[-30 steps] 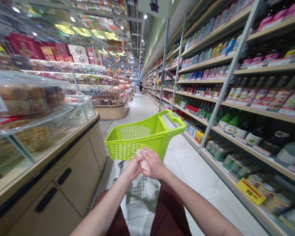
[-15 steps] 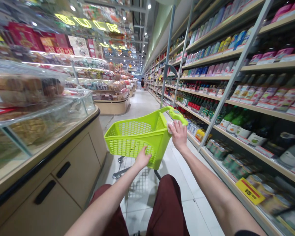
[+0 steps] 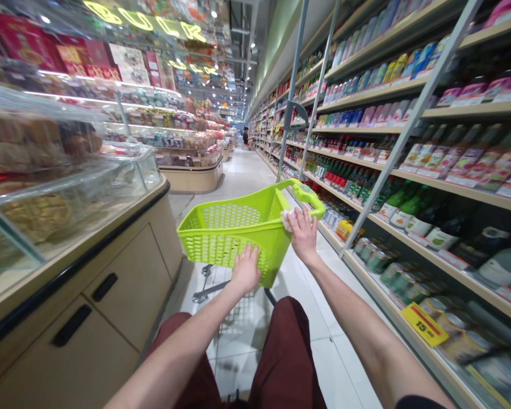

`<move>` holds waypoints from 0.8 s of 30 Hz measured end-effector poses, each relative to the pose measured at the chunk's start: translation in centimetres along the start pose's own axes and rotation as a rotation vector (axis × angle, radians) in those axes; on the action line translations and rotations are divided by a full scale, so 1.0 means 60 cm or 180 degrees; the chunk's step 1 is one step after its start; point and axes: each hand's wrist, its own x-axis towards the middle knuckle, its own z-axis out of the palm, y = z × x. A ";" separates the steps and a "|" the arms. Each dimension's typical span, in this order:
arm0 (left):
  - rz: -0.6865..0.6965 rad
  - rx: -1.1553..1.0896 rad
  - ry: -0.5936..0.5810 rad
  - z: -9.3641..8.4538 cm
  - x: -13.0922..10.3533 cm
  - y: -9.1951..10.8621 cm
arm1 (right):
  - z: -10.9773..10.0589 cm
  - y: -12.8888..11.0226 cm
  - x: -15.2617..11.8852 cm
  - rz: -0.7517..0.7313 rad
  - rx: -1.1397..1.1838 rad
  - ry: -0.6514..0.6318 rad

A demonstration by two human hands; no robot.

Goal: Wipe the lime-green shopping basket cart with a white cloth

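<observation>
A lime-green shopping cart (image 3: 221, 244) with a perforated basket stands sideways in front of my knees. My left hand (image 3: 246, 268) lies flat against the basket's near side, fingers stretched out. At the basket's upper right corner, just below the cart's handle (image 3: 307, 195), my right hand (image 3: 303, 232) presses a crumpled white wipe (image 3: 287, 218) to the plastic. Part of the wipe is hidden under its fingers. The basket's inside shows only in part, through its holes and over the rim.
Shelves of bottles and cans (image 3: 409, 284) line the right, with a yellow price tag (image 3: 424, 324) low down. A glass-topped counter (image 3: 111, 227) with packed food stands at left. Further off, a display island (image 3: 191, 176) borders the tiled aisle, where a person (image 3: 245, 136) stands.
My right hand has moved slightly left along the basket rim with the wipe. My left hand has gone from fingers partly curled to lying flatter and higher on the side.
</observation>
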 end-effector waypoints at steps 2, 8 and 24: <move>0.0087 0.0064 0.0043 0.000 -0.002 0.000 | 0.015 -0.008 -0.011 -0.0152 0.0001 -0.0215; 0.0125 0.0147 0.0056 0.004 -0.011 -0.020 | 0.057 -0.049 -0.113 -0.0686 0.0135 -0.0801; -0.0083 0.0272 0.0079 0.010 -0.018 -0.073 | 0.097 -0.109 -0.111 -0.0943 0.0318 -0.1197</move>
